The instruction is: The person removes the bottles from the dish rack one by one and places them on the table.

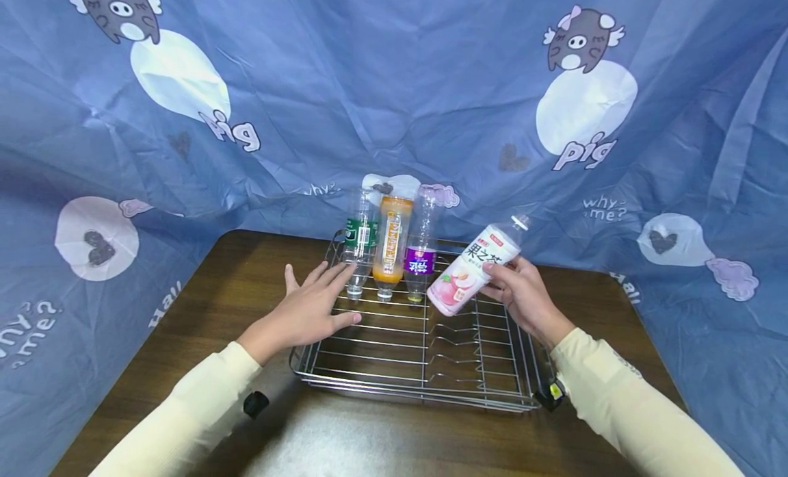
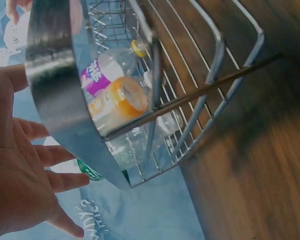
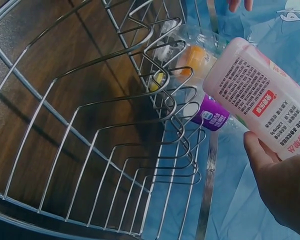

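My right hand (image 1: 523, 292) grips a pink-and-white peach tea bottle (image 1: 474, 268), tilted with its neck up to the right, over the right part of a wire dish rack (image 1: 425, 361). Upside down at the rack's back stand three bottles: a clear one with a green label (image 1: 360, 234), an orange-labelled one (image 1: 391, 248) and one with a purple label (image 1: 421, 261). My left hand (image 1: 308, 306) is spread over the rack's left side, beside the green-labelled bottle, holding nothing. In the left wrist view its fingers (image 2: 55, 155) reach past the rack's metal rim.
The rack stands on a dark brown wooden table (image 1: 246, 278). A blue cloth (image 1: 394, 107) with cartoon pigs hangs behind and around it. Raised wire dividers (image 3: 160, 115) run along the rack's right half.
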Motion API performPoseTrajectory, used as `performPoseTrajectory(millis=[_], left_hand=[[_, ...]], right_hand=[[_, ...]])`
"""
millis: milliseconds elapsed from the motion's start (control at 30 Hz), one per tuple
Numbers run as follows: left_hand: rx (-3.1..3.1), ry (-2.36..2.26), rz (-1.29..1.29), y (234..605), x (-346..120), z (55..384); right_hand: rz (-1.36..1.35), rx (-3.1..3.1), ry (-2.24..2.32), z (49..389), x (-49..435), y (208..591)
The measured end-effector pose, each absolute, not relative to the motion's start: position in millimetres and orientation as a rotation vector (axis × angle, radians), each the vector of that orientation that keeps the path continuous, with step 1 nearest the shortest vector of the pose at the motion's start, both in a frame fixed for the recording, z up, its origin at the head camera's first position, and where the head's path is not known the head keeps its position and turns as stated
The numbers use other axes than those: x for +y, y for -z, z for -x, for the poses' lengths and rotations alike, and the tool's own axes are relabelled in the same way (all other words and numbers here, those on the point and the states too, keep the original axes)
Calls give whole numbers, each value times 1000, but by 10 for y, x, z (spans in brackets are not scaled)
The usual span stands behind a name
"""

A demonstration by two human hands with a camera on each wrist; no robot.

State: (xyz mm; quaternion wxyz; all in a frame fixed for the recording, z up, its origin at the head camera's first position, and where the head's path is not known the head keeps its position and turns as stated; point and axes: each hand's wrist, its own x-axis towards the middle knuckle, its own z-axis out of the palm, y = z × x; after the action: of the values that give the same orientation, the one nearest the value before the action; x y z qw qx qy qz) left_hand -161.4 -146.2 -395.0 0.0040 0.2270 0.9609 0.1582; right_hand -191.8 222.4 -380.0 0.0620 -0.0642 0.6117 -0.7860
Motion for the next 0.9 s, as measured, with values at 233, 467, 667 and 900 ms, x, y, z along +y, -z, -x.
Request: performPoseTrajectory(millis=[233, 467, 667, 900], left_hand=[[2914, -626, -797, 3916, -1405, 1643], [2866, -702, -803, 3880, -1343, 1653], [2849, -744, -820, 3883, -1290, 1663], [2845, -775, -818, 3892, -1243, 1692]], right_hand=[[187, 1846, 2365, 1911, 2215, 3806], [216, 1845, 2352, 1903, 2215, 3815], [233, 1851, 2333, 1891, 2195, 3814], [253, 1868, 2289, 1837, 2133, 3785]])
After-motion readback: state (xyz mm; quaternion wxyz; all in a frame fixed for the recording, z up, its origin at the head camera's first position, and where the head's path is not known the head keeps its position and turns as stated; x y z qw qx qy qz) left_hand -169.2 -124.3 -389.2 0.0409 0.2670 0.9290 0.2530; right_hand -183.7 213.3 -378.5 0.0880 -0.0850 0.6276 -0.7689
